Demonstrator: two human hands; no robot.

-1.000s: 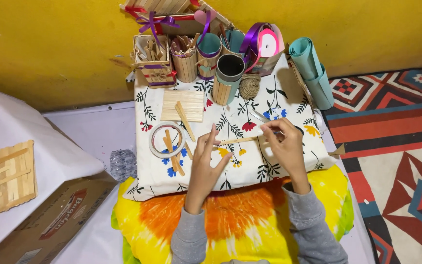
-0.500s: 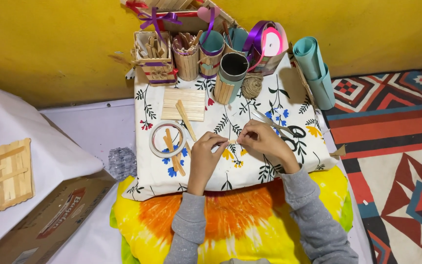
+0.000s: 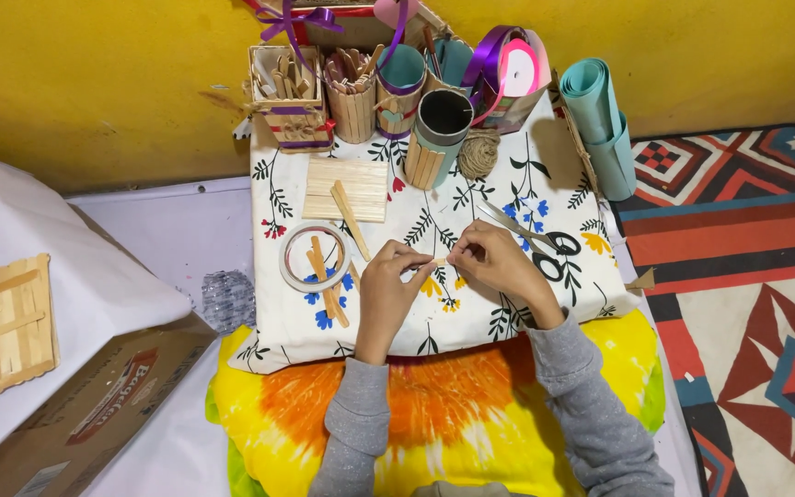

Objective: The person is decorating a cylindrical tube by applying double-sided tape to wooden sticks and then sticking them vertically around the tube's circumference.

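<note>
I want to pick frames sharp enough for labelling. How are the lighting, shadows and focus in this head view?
Head view: even, warm light with soft shadows and no strong glare; the left hand, right hand and the thin wooden stick pinched between them look fairly sharp; the scissors are clear; straight edges bow slightly towards the frame's borders, a wide-angle effect.

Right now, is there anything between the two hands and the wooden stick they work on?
No. The left hand and the right hand both pinch the wooden stick directly. The scissors lie beside the right hand, not between.
</note>
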